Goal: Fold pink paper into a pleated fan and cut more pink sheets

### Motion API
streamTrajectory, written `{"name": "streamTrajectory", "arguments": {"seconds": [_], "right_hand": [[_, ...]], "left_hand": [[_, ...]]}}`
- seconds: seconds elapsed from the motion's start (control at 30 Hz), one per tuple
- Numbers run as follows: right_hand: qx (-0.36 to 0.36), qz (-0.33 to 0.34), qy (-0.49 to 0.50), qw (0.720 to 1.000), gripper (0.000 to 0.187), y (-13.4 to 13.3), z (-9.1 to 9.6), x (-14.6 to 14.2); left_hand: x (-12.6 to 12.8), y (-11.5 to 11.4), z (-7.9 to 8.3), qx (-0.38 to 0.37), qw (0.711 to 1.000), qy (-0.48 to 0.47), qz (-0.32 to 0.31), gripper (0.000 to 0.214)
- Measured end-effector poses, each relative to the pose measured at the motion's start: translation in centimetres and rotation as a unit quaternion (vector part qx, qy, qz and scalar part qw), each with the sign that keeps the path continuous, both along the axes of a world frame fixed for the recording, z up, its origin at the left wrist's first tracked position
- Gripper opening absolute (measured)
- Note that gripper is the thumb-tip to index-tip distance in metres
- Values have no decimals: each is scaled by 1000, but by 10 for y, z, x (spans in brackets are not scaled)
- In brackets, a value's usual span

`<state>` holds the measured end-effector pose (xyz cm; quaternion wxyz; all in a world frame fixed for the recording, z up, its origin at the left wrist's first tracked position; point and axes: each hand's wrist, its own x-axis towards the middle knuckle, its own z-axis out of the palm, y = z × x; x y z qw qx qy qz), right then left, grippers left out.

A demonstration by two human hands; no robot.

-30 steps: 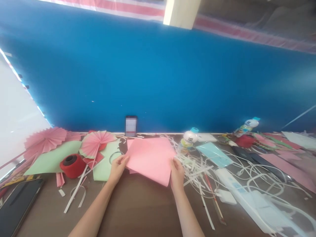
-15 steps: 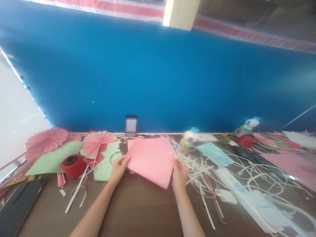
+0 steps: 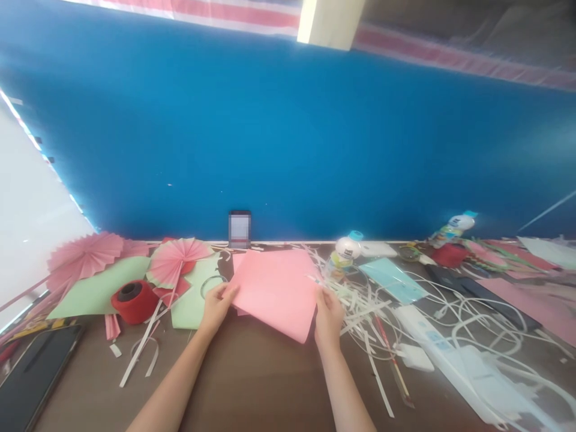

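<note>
A pink paper sheet (image 3: 274,291) lies on the brown table (image 3: 252,378), its near corner slightly raised. My left hand (image 3: 216,305) pinches the sheet's left corner with fingers closed on the edge. My right hand (image 3: 328,315) grips the right edge of the same sheet, thumb on top. Both forearms reach in from the bottom of the view.
Pink pleated paper fans (image 3: 177,258), green paper (image 3: 96,294) and a red spool (image 3: 134,300) lie to the left. A dark tablet (image 3: 31,378) sits at the lower left. White paper strips (image 3: 364,306), a bottle (image 3: 344,252), cables and a power strip (image 3: 432,342) crowd the right. A blue wall (image 3: 288,144) rises behind.
My right hand has slid a little up the sheet's right edge and the sheet has shifted slightly. The left hand has stayed at its corner.
</note>
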<state>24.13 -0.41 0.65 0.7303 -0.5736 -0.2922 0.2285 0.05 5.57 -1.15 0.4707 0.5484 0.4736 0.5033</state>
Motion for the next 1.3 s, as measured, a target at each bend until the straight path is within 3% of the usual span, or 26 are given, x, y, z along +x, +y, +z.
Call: {"name": "streamTrajectory", "arguments": {"seconds": [1.3], "right_hand": [[3, -2, -14, 1000, 29, 0, -1, 0]], "left_hand": [[-2, 0, -2, 8, 1000, -2, -5, 28]]}}
